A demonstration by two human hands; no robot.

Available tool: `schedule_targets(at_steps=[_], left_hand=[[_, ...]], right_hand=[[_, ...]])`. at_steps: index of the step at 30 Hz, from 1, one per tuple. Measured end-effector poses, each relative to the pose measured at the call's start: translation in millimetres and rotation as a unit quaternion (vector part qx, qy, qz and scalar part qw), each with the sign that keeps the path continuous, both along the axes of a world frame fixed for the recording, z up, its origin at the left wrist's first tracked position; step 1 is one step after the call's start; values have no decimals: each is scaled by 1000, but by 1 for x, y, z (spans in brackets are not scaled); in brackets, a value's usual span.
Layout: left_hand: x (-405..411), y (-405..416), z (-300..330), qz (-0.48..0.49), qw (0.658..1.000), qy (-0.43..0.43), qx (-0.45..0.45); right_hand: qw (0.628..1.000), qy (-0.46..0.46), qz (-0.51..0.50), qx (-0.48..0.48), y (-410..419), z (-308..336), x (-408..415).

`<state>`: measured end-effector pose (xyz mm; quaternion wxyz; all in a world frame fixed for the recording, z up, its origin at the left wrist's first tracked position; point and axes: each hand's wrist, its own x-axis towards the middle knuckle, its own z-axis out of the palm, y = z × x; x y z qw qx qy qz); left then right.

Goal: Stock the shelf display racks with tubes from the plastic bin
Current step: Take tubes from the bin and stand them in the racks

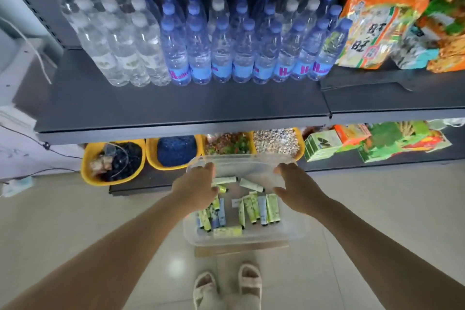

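A clear plastic bin (289, 231) sits low in front of me on a flat piece of cardboard (241, 249). Several small tubes (259, 206) in green, blue and white lie loose on its bottom. My left hand (198, 187) stretches over the bin's left side, its fingers reaching toward the far rim. My right hand (295, 189) is over the right side, fingers extended and thumb spread apart. Neither hand holds a tube. I cannot tell whether the fingers touch the rim. No display rack for tubes is in view.
A dark shelf (176, 106) above carries rows of water bottles (221, 50) and snack bags (377, 25). The lower shelf holds yellow tubs (113, 178) of loose goods and green boxes (324, 146). My slippered feet (226, 287) stand on pale floor tiles.
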<state>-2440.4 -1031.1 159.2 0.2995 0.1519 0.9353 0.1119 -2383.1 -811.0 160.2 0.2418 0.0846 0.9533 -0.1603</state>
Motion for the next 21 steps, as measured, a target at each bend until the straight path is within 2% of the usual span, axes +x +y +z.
schedule_targets(at_steps=[9,18,21], left_hand=[[21,30,-136,46,992,-107,-54],[36,69,-250,75,983,-154,-67],[32,81,-292,75,982,-161,-60]], right_hand=[[993,-112,-17,-20,48,-135,11],[984,-162,-53,-50,72,-268,5],[986,-146,-55,-54,68,-307,0]])
